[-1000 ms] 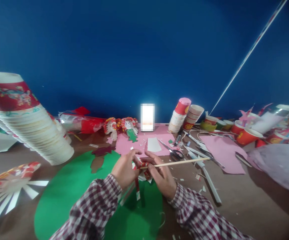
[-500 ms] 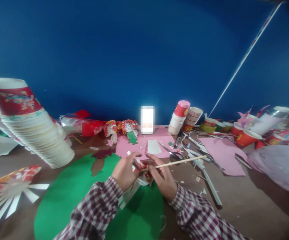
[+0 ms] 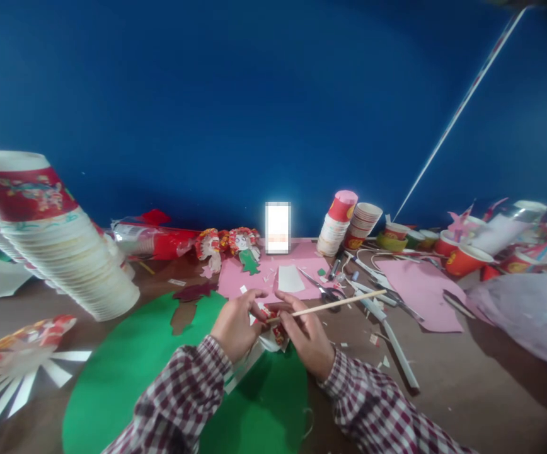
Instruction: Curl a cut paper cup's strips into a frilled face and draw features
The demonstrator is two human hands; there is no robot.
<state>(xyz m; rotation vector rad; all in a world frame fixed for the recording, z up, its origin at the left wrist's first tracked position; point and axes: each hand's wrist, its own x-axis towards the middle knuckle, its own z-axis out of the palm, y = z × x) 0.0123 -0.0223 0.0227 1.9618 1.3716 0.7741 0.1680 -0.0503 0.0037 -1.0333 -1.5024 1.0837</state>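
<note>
Over a green paper sheet (image 3: 183,372), a cut paper cup (image 3: 279,337) with red printed and white strips is held between my two hands. My left hand (image 3: 236,325) is closed on the cup's strips at the left, its fingertips partly hidden. A thin wooden stick (image 3: 342,302) slants up to the right from the cup. My right hand (image 3: 309,340) pinches this stick against a red strip, which seems to bend around it. White strips of the cup hang below my left hand.
Scissors (image 3: 330,294), a white glue gun (image 3: 382,309) and paper scraps lie beyond my right hand. Tall stacked paper cups (image 3: 79,252) lean at the left, above a fringed cut cup (image 3: 28,359). More cup stacks (image 3: 334,227) and pink paper (image 3: 420,290) sit toward the blue wall.
The stick's far end has tipped up slightly. Both hands keep nearly the same place and grip, and the view has shifted a little.
</note>
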